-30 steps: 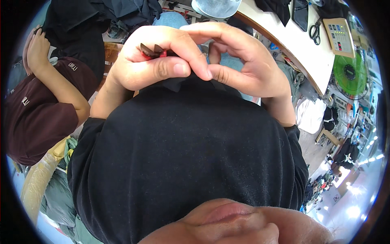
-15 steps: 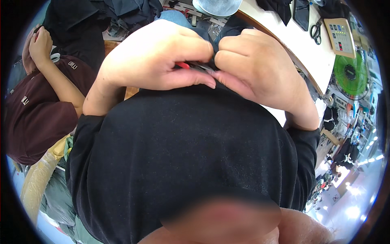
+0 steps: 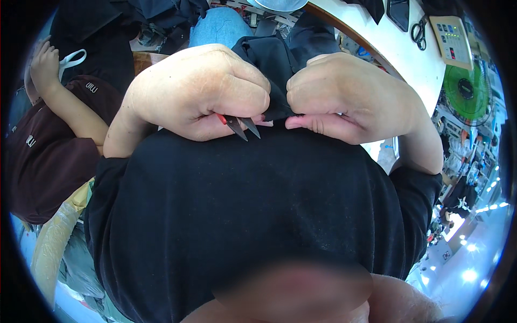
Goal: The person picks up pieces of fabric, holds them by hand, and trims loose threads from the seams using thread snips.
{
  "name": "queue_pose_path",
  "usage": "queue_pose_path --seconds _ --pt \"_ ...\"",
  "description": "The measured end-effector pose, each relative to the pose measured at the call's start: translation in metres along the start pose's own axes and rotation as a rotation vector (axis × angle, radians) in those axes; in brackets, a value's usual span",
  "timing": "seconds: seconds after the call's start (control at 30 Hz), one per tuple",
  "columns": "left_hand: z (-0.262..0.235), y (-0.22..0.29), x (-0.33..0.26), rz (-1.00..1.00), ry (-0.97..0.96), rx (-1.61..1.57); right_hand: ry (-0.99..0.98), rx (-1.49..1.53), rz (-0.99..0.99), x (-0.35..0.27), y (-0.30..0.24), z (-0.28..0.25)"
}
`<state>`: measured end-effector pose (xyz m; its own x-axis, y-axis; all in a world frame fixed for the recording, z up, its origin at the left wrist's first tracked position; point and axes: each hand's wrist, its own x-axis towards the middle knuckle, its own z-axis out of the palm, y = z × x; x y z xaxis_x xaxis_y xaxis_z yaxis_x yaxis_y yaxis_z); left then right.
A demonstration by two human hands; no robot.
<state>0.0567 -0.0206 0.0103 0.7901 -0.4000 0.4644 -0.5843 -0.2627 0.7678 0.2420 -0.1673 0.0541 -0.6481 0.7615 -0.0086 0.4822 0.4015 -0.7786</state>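
My left hand (image 3: 207,89) is closed round a pair of thread snips (image 3: 237,127); a bit of red handle and two parted grey blades stick out below its fingers. Black fabric (image 3: 272,59) hangs between my hands and runs away over the lap. Its near edge is pinched between the thumb and curled fingers of my right hand (image 3: 355,97). The left fingertips also meet that cloth, though how they grip it is hidden. A small pale strip (image 3: 265,123) shows beside the left thumb, too small to name.
To the right stands a white table (image 3: 412,59) with black scissors (image 3: 418,35), a dark phone (image 3: 398,15) and a beige control box (image 3: 451,42). A green fan (image 3: 466,91) is beyond it. On the left sits a person in a maroon shirt (image 3: 54,145), close to my left arm.
My hands have come lower and slightly apart. The snips' blades now point down towards me, away from the right fingers, and more black fabric shows between the hands.
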Motion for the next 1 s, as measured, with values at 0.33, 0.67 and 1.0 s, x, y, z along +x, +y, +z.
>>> queue_pose_path --seconds 0.33,0.67,1.0 --pt "0.015 0.005 -0.008 0.001 0.024 -0.128 -0.081 0.280 -0.050 -0.005 0.001 0.004" --pt "-0.002 0.014 -0.018 -0.040 0.069 0.069 0.095 0.108 -0.129 -0.004 -0.001 0.012" --pt "0.006 0.002 0.006 0.162 0.401 0.916 1.085 -0.215 0.266 -0.015 0.006 0.057"
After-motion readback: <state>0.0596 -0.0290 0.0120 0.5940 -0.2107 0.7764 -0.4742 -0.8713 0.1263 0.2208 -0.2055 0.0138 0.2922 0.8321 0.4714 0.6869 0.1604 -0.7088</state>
